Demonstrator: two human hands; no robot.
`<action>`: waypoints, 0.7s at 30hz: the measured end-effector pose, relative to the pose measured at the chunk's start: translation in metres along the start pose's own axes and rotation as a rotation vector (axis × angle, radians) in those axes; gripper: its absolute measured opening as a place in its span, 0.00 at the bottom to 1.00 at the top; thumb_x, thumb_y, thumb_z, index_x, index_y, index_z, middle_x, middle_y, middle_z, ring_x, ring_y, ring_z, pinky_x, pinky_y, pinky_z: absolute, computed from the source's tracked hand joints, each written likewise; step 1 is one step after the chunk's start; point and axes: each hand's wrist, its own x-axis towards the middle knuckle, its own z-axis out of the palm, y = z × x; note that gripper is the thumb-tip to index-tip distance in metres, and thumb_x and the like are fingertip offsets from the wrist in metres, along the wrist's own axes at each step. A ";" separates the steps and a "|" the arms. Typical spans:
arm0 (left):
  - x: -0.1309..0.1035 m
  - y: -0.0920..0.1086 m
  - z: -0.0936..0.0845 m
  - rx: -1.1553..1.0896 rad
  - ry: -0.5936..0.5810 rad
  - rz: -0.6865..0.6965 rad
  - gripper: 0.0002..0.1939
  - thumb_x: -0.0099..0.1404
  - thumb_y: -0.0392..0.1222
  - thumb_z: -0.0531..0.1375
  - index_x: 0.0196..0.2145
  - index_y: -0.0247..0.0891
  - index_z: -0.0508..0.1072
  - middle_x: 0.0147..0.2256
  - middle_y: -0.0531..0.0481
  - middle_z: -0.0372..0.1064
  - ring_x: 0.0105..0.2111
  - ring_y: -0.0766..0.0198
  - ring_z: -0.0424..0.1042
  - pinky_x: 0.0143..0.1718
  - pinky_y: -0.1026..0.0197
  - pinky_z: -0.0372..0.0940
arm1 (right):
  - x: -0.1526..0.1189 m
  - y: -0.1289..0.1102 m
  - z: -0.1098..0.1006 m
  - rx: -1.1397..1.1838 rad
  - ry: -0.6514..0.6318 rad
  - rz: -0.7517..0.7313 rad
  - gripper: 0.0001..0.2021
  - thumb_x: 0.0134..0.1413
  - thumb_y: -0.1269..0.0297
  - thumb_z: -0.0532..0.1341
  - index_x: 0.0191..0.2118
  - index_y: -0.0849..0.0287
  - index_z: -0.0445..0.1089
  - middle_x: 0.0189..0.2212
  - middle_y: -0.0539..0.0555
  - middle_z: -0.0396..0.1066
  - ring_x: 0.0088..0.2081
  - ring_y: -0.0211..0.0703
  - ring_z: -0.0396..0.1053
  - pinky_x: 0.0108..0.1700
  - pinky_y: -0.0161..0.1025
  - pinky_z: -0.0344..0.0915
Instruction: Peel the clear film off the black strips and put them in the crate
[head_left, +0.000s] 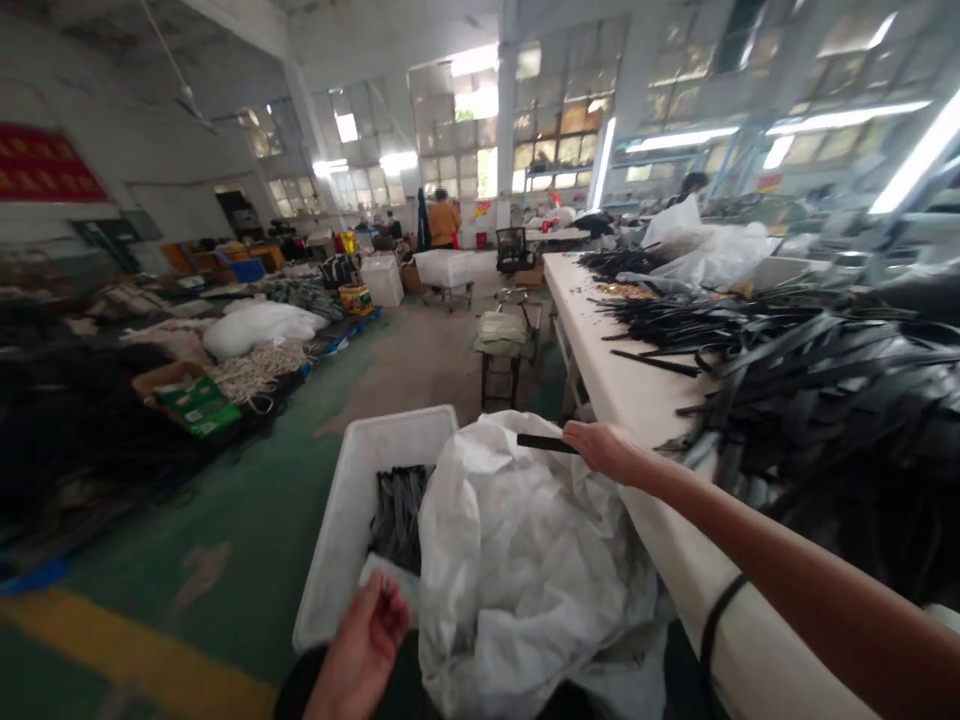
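My right hand (604,450) grips one end of a flat black strap (547,443), and the rest of it points left over a large white woven sack (525,560). The sack bulges open between the table and a white plastic bin (337,510). Lower down, my left hand (371,620) is beside the bin, fingers loosely curled and apart with nothing visible in them. A bundle of dark straps (397,510) lies inside the bin. More black straps (847,400) are heaped on the table to the right.
A long pale table (600,340) runs away on my right, with clear plastic bags (712,255) farther along. Ahead is a stool (501,340) with folded cloth. Piles of material and a green carton (199,400) line the left floor. A person (444,220) stands far back.
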 end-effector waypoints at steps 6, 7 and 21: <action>0.003 0.024 0.008 -0.475 -0.022 0.015 0.05 0.64 0.33 0.58 0.30 0.32 0.72 0.25 0.51 0.72 0.23 0.69 0.72 0.28 0.65 0.72 | -0.035 -0.132 -0.020 0.108 -0.044 -0.364 0.18 0.65 0.54 0.47 0.35 0.58 0.69 0.24 0.52 0.72 0.26 0.40 0.70 0.26 0.34 0.49; 0.001 0.024 0.010 -0.483 -0.022 0.021 0.04 0.63 0.33 0.59 0.30 0.32 0.72 0.26 0.50 0.72 0.23 0.69 0.72 0.28 0.65 0.72 | -0.038 -0.145 -0.020 0.099 -0.055 -0.396 0.18 0.65 0.53 0.48 0.35 0.58 0.69 0.24 0.53 0.72 0.26 0.41 0.70 0.26 0.34 0.48; -0.003 0.013 0.006 -0.512 -0.029 0.001 0.02 0.60 0.32 0.63 0.29 0.31 0.73 0.24 0.49 0.73 0.23 0.67 0.73 0.29 0.65 0.72 | -0.032 -0.193 -0.006 0.068 -0.066 -0.403 0.18 0.66 0.54 0.46 0.36 0.58 0.68 0.26 0.55 0.76 0.27 0.42 0.73 0.26 0.34 0.49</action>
